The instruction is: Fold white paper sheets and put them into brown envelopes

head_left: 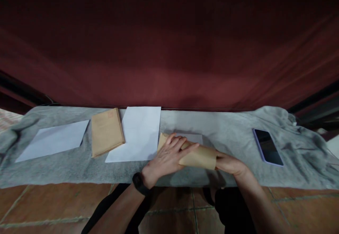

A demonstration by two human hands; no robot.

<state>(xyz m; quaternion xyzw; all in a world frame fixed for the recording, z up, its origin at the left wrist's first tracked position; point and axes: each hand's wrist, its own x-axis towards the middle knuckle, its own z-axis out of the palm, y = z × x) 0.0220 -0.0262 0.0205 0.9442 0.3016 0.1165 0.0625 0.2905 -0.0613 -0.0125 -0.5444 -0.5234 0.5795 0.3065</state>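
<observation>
So the brown envelope (pixel 202 156) is sitting right between the two hands, toward the near side of the cloth-covered desk (pixel 230 124). Its long axis runs mostly sideways, with a bit of slant: the left end is farther from the person, the right end comes in closer. The open end points right, and that's the bit that matters here, because the right hand (pixel 227 163) goes into it from that side. Fingers are hidden in there, so I honestly can't tell if they're pinching anything. The left hand (pixel 169 154) lies across the top toward the other end, fingers spread out rather than curled. Neither one's really nearer tbh, both are on it. A white sheet (pixel 194 137) pokes out just behind, and the envelope stack (pixel 106 130) is off to the left.
</observation>
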